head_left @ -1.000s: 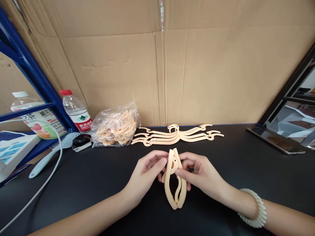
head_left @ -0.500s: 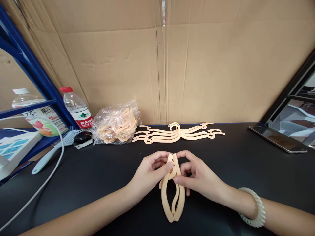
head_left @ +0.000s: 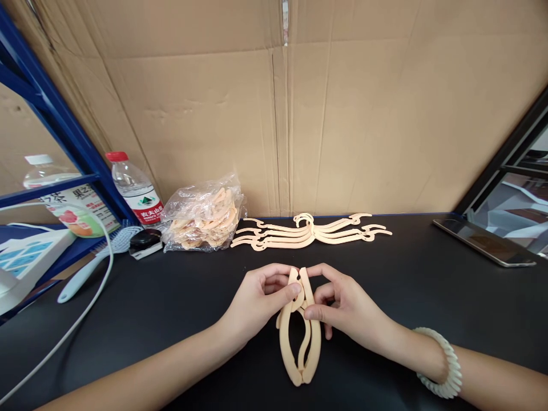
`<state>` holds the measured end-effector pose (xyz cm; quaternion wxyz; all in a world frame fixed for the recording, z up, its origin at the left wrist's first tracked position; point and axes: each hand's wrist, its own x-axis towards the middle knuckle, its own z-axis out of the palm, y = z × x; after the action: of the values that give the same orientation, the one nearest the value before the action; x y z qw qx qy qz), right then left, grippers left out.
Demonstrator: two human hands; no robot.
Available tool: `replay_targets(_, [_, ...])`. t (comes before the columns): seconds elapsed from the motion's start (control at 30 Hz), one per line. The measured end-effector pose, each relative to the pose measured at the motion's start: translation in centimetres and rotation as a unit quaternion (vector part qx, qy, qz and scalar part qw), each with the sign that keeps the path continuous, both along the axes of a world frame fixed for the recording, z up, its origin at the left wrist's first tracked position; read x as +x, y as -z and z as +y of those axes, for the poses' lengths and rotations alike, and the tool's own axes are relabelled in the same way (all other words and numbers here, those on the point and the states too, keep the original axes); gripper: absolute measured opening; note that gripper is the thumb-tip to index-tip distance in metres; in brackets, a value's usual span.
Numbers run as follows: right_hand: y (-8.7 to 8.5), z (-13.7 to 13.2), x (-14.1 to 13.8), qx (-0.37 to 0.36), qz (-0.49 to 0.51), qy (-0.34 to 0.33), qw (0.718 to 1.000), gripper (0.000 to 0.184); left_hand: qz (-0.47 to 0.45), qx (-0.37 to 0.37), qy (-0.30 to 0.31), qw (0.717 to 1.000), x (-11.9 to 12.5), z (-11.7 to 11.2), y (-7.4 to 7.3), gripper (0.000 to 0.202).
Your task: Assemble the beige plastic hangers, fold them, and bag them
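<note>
A folded peach plastic hanger (head_left: 300,342) stands on end on the black table (head_left: 171,308), its two arms hanging toward me. My left hand (head_left: 261,299) pinches its upper part from the left with thumb and fingers. My right hand (head_left: 342,305) pinches the same upper part from the right; a white beaded bracelet (head_left: 443,365) is on that wrist. Behind them lies a flat stack of unfolded peach hangers (head_left: 310,231).
A clear bag of peach hanger parts (head_left: 203,217) sits at the back left, beside a red-capped water bottle (head_left: 135,191), a small black device (head_left: 144,241) and a pale brush (head_left: 94,262). A tablet (head_left: 483,242) lies at the right. A cardboard wall stands behind; a blue rack is at the left.
The hanger has dropped slightly lower and my fingers have closed in tighter on its top. The view shifted a little.
</note>
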<state>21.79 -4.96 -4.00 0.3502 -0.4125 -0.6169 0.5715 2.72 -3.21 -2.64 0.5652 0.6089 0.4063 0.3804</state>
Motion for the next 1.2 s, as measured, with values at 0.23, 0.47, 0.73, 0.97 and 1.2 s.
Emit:
replay_targets(0.23, [-0.3,-0.6,0.3,0.101,-0.067,-0.069,0.990,0.060,-0.013,-0.020,-0.018,1.000,-0.2,0.2,-0.3,0.036])
replay_targets(0.47, [-1.2,-1.2,0.6,0.243,-0.219,-0.088,0.941,0.071,-0.012,-0.018,-0.032,0.999,-0.2,0.2,-0.9,0.032])
replay_targets(0.73, [-1.1,-1.3,0.3,0.349,-0.342,-0.088,0.868,0.081,0.003,-0.041,-0.012,0.999,-0.2,0.5,-0.9,0.038])
replay_targets(0.97, [-1.0,-1.2,0.3,0.364,-0.339,-0.090,0.863,0.076,0.012,-0.028,-0.008,0.999,-0.3,0.9,-0.8,0.037])
replay_targets(1.2, [-1.5,-1.7,0.3,0.367,-0.370,-0.079,0.849,0.070,0.058,0.000,-0.021,0.998,-1.8,3.6,-1.0,0.030])
